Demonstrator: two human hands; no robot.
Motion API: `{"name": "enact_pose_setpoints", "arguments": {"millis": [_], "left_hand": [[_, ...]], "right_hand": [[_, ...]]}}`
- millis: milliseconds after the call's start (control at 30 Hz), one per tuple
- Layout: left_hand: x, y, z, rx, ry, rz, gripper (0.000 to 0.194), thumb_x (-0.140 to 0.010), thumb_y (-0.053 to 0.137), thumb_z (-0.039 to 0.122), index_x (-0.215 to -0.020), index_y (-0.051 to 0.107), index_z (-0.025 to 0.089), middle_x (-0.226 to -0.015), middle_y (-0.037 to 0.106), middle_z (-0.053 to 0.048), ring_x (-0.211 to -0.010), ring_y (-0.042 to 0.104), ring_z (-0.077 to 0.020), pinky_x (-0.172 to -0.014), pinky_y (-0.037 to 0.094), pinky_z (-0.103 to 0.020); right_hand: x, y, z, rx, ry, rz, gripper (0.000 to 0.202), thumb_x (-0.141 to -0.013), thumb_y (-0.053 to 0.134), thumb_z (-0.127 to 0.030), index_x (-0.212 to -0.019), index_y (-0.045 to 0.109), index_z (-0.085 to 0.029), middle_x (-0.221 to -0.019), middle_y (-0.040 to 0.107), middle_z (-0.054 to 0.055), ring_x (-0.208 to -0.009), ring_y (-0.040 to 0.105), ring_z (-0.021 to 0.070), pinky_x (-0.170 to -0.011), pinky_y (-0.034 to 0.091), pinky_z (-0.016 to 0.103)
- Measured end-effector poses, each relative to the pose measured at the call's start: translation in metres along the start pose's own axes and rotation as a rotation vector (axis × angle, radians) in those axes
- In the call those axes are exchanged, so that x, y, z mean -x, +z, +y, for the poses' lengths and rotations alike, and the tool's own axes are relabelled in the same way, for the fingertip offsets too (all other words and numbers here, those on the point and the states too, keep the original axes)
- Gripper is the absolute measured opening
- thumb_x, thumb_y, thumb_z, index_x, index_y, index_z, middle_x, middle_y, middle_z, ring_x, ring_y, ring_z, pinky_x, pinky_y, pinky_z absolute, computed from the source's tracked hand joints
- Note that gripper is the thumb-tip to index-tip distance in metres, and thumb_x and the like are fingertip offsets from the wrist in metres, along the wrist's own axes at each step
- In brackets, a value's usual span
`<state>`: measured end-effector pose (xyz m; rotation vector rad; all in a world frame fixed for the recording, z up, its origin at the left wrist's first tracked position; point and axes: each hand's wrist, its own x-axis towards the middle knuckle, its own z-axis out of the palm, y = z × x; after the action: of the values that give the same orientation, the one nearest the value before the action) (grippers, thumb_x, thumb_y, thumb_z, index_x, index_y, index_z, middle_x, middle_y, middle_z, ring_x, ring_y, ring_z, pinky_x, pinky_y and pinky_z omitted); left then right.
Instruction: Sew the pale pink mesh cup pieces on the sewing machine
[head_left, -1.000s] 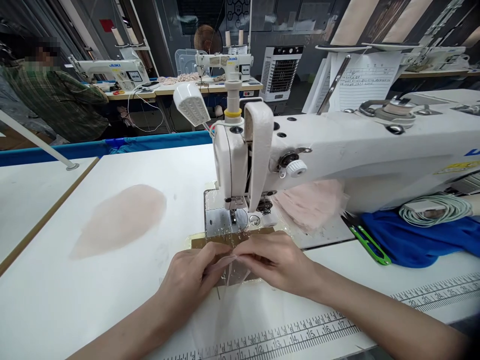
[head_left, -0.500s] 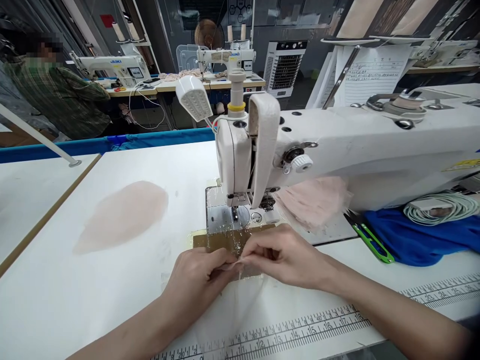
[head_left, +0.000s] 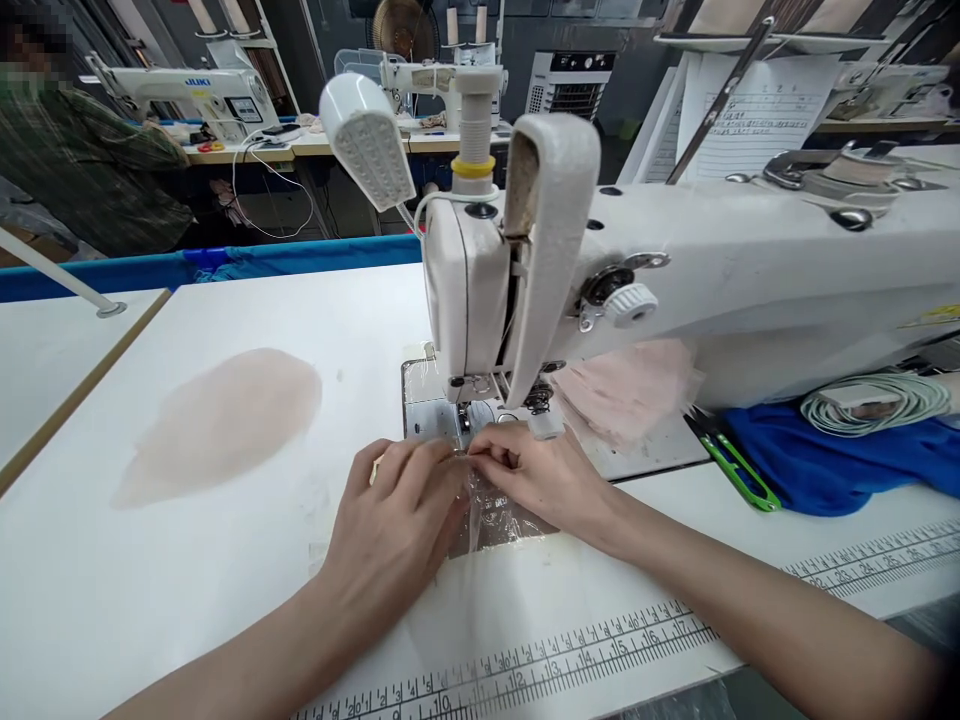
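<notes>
A sheer fabric piece [head_left: 480, 500] is being pinched between the fingertips of the left hand [head_left: 397, 520] and right hand [head_left: 536, 470], just before the presser foot [head_left: 466, 420] of the sewing machine [head_left: 675, 280], on the white table [head_left: 150, 560].

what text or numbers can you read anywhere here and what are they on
"JUKI": blue brand on the far sewing machine at upper left.
"10", "12", "13", "14", "15", "16", "17": printed ruler scale along the table's near edge.
Sheet of paper behind the near sewing machine: lines of print, too small to read.
Yellow sticker on the near machine: blurred.
</notes>
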<state>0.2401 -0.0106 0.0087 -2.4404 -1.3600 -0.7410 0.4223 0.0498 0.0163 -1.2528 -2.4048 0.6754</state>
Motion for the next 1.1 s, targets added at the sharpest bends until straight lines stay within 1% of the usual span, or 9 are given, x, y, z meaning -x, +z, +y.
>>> {"name": "enact_pose_setpoints", "arguments": {"millis": [100, 167, 267, 367, 467, 567, 733, 967, 1100], "left_hand": [[0.005, -0.001, 0.005, -0.043, 0.076, 0.013, 0.022, -0.09, 0.055, 0.015, -0.111, 0.063, 0.016, -0.111, 0.069, -0.004, -0.1, 0.058, -0.0226, -0.09, 0.036, -0.041], [0.008, -0.001, 0.007, -0.051, 0.094, -0.004, 0.024, -0.092, 0.054, 0.017, -0.114, 0.062, 0.015, -0.118, 0.067, -0.003, -0.103, 0.058, -0.0224, -0.089, 0.035, -0.041], [0.008, -0.001, 0.006, -0.037, 0.085, -0.034, 0.026, -0.096, 0.049, 0.022, -0.118, 0.061, 0.016, -0.122, 0.066, -0.002, -0.105, 0.059, -0.0216, -0.088, 0.034, -0.041], [0.002, 0.0, 0.003, -0.016, 0.067, -0.052, 0.025, -0.097, 0.047, 0.024, -0.116, 0.062, 0.018, -0.119, 0.067, 0.001, -0.108, 0.06, -0.0217, -0.088, 0.034, -0.041], [-0.005, 0.0, 0.0, -0.004, 0.069, -0.072, 0.023, -0.097, 0.046, 0.021, -0.111, 0.065, 0.02, -0.117, 0.068, 0.004, -0.11, 0.06, -0.0218, -0.088, 0.034, -0.04], [-0.006, 0.0, 0.0, -0.032, 0.068, -0.092, 0.026, -0.097, 0.045, 0.022, -0.117, 0.061, 0.019, -0.121, 0.066, 0.002, -0.112, 0.059, -0.0218, -0.087, 0.034, -0.04], [0.0, 0.001, 0.002, -0.057, 0.059, -0.105, 0.038, -0.097, 0.043, 0.038, -0.126, 0.057, 0.016, -0.127, 0.062, -0.005, -0.119, 0.055, -0.0233, -0.088, 0.033, -0.041], [-0.005, 0.005, 0.0, -0.064, 0.042, -0.092, 0.039, -0.098, 0.039, 0.039, -0.119, 0.062, 0.016, -0.122, 0.065, -0.007, -0.12, 0.055, -0.0236, -0.09, 0.032, -0.041], [-0.007, 0.006, -0.001, -0.062, 0.036, -0.102, 0.038, -0.097, 0.042, 0.04, -0.12, 0.062, 0.017, -0.123, 0.065, -0.009, -0.121, 0.053, -0.025, -0.091, 0.032, -0.041]], "right_hand": [[0.0, -0.002, 0.002, 0.07, -0.038, 0.021, 0.019, -0.093, 0.049, -0.025, -0.084, 0.066, -0.022, -0.062, 0.06, -0.004, -0.054, 0.051, 0.0087, -0.053, 0.03, 0.024], [0.001, -0.003, 0.005, 0.212, -0.095, 0.072, 0.023, -0.095, 0.045, -0.025, -0.088, 0.067, -0.02, -0.069, 0.064, -0.001, -0.053, 0.05, 0.0092, -0.051, 0.027, 0.025], [0.008, -0.004, 0.009, 0.483, -0.247, 0.186, 0.024, -0.095, 0.044, -0.02, -0.094, 0.067, -0.019, -0.077, 0.066, 0.002, -0.047, 0.043, 0.0085, -0.047, 0.02, 0.027], [0.016, -0.004, 0.007, 0.592, -0.386, 0.271, 0.021, -0.092, 0.047, -0.015, -0.097, 0.068, -0.019, -0.078, 0.067, 0.001, -0.046, 0.042, 0.0074, -0.045, 0.021, 0.026], [0.019, -0.003, 0.002, 0.638, -0.349, 0.234, 0.023, -0.095, 0.047, -0.023, -0.102, 0.068, -0.016, -0.08, 0.068, 0.003, -0.048, 0.047, 0.0094, -0.045, 0.025, 0.027], [0.018, -0.001, 0.0, 0.687, -0.282, 0.163, 0.029, -0.097, 0.045, -0.028, -0.098, 0.07, -0.014, -0.081, 0.068, 0.005, -0.052, 0.051, 0.0117, -0.044, 0.024, 0.029], [0.016, 0.0, 0.003, 0.708, -0.285, 0.195, 0.031, -0.098, 0.044, -0.028, -0.097, 0.072, -0.016, -0.086, 0.07, 0.005, -0.056, 0.053, 0.0124, -0.045, 0.021, 0.03], [0.012, -0.004, 0.002, 0.754, -0.229, 0.168, 0.031, -0.098, 0.043, -0.029, -0.105, 0.072, -0.021, -0.093, 0.071, 0.004, -0.057, 0.052, 0.0131, -0.046, 0.017, 0.031], [0.01, -0.003, 0.005, 0.772, -0.238, 0.196, 0.03, -0.097, 0.044, -0.029, -0.106, 0.072, -0.021, -0.092, 0.07, 0.005, -0.058, 0.052, 0.0135, -0.048, 0.018, 0.031]]}}
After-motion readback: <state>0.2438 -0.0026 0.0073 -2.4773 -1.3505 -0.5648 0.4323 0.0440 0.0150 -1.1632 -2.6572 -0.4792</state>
